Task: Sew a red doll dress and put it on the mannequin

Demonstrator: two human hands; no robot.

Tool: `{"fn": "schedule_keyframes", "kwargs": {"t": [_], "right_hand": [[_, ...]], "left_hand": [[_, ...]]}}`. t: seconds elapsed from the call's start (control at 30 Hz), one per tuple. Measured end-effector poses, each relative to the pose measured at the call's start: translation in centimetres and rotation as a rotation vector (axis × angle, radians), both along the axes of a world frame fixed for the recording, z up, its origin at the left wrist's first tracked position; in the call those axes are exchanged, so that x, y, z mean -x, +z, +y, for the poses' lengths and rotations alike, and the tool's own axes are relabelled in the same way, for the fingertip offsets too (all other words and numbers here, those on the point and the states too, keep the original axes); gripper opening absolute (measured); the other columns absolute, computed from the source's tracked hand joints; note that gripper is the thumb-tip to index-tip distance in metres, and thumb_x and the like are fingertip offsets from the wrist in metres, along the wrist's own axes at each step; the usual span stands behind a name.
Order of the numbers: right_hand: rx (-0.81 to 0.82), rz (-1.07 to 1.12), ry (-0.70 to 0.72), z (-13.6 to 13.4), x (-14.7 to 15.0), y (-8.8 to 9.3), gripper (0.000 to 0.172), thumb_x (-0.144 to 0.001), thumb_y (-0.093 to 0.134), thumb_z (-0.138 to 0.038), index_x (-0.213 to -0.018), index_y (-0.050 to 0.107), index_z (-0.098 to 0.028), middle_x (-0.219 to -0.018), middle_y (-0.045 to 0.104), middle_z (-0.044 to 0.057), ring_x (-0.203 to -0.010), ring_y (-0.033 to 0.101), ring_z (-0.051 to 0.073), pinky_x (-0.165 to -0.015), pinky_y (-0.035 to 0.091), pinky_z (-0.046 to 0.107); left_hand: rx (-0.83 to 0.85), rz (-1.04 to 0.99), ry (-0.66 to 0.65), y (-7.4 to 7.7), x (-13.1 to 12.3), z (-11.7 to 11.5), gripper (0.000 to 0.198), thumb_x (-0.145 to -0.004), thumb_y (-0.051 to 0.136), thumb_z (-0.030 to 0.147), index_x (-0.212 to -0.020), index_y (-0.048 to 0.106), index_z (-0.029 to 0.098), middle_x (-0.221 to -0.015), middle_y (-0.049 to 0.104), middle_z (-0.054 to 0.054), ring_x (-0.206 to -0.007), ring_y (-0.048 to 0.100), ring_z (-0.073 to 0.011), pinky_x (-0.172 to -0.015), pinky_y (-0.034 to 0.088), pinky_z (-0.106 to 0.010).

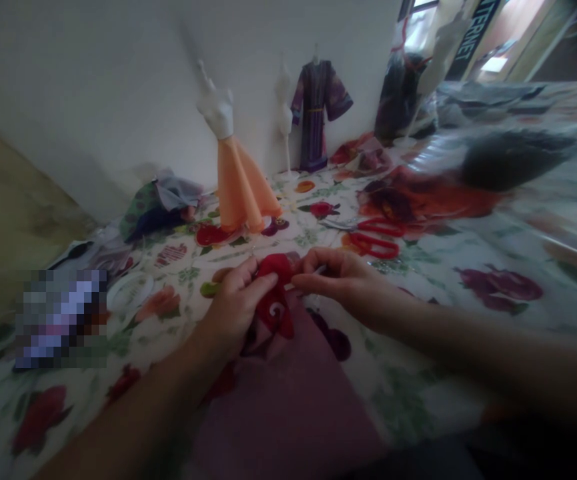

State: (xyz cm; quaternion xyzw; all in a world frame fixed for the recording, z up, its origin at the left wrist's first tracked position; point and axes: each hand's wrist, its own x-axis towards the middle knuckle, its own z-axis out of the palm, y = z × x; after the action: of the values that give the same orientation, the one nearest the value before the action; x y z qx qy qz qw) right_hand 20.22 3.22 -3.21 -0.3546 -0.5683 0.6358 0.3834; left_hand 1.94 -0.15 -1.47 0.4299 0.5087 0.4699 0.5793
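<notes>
My left hand (238, 303) is closed on a small piece of red cloth (275, 293) with a white pattern, held just above the flowered tablecloth (433, 320). My right hand (341, 277) pinches the same red cloth from the right, and a thin pale object, too small to name, shows between its fingers. A mauve cloth (288, 407) lies under both hands and runs toward me.
Red-handled scissors (375, 237) lie just beyond my right hand. A small white dress form in an orange skirt (241, 183) stands behind, with a purple robe (318, 110) on a stand against the wall. Heaps of fabric (161, 203) lie left and far right.
</notes>
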Motion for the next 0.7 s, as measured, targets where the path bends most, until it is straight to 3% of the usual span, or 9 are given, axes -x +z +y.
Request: {"fn": "schedule_keyframes", "kwargs": {"t": [0.43, 0.7], "right_hand": [[-0.013, 0.023, -0.015, 0.18, 0.08, -0.37, 0.032, -0.077, 0.082, -0.042, -0.075, 0.059, -0.02, -0.076, 0.065, 0.0, -0.069, 0.059, 0.013, -0.064, 0.045, 0.026], [-0.021, 0.055, 0.008, 0.27, -0.07, -0.38, 0.028, -0.078, 0.082, -0.039, -0.073, 0.06, -0.022, -0.079, 0.067, 0.0, -0.072, 0.061, 0.014, -0.066, 0.046, 0.028]], "left_hand": [[0.039, -0.054, 0.033, 0.04, -0.12, 0.11, 0.029, -0.074, 0.074, 0.024, -0.101, 0.069, 0.016, -0.083, 0.07, -0.002, -0.062, 0.064, -0.0113, -0.056, 0.051, -0.019], [0.031, -0.065, 0.017, -0.13, -0.02, 0.19, 0.028, -0.075, 0.073, 0.024, -0.102, 0.07, 0.018, -0.082, 0.07, -0.003, -0.07, 0.067, -0.0146, -0.065, 0.054, -0.022]]}}
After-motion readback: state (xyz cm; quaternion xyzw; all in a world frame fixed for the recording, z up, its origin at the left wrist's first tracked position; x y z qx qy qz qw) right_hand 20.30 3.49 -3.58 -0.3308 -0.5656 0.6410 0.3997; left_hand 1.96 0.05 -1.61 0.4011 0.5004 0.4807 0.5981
